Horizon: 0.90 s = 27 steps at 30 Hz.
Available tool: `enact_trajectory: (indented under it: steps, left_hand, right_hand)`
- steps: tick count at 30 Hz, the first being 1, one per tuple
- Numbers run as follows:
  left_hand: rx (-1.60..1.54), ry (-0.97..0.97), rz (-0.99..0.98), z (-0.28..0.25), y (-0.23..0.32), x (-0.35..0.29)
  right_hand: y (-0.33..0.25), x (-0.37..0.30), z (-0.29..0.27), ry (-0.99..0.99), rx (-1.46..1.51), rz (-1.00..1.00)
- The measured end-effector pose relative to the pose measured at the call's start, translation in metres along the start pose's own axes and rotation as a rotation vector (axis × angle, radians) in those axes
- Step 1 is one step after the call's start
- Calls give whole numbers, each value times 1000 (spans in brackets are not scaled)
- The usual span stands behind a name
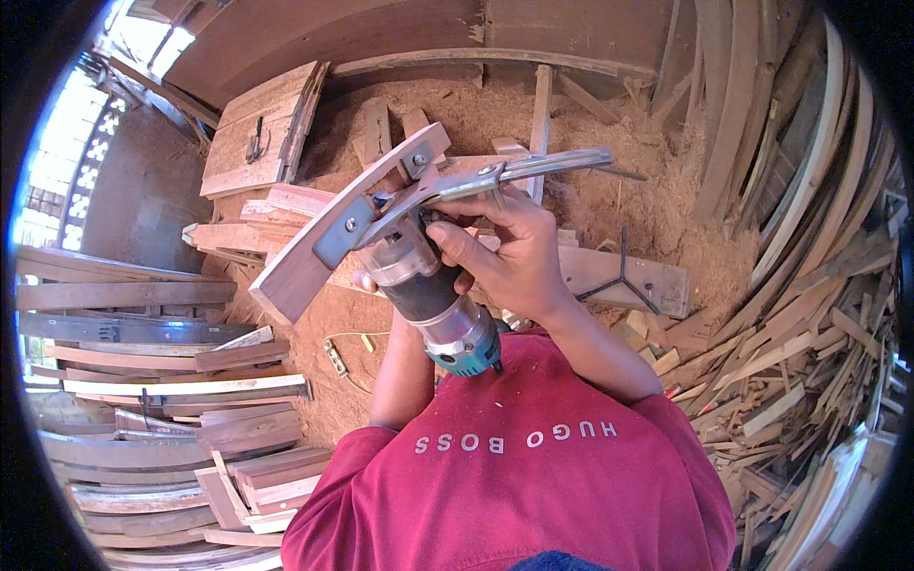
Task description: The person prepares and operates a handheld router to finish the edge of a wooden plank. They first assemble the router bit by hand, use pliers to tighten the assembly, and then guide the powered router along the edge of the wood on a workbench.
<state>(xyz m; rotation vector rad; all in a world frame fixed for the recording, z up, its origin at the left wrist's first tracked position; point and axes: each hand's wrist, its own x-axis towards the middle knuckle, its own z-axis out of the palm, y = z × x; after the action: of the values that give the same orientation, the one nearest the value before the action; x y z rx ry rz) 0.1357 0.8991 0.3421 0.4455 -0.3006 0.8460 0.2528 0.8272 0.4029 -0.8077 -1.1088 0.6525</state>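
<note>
Teal, silver and black, the router (433,303) is up in front of the person's red shirt (533,457), its teal end tipped toward the shirt. A wood bar (303,257) with two metal plates is on its far end, and a long metal arm (562,166) sticks out to the right. The right hand (509,243) is clamped on the router near its clear base, thumb and fingers bent close together. The left hand (365,280) is mostly hidden behind the router, with just a bit of finger showing, so one cannot tell how tight it holds. Below them, sawdust (705,214) covers the ground. A black three-armed wrench (623,277) lies on a plank (666,283) to the right.
</note>
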Motion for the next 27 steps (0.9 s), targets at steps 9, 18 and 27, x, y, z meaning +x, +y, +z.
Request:
enact_trajectory:
  steps: [9,18,27]
  left_hand:
    - [500,144,100,22,-6,8]
    - [733,293,138,35,-14,23]
    - [208,134,35,0,-7,14]
  right_hand:
    - [-2,1,0,147,-36,-117]
    - [2,8,-4,144,-215,-76]
    - [6,6,-9,145,-52,196]
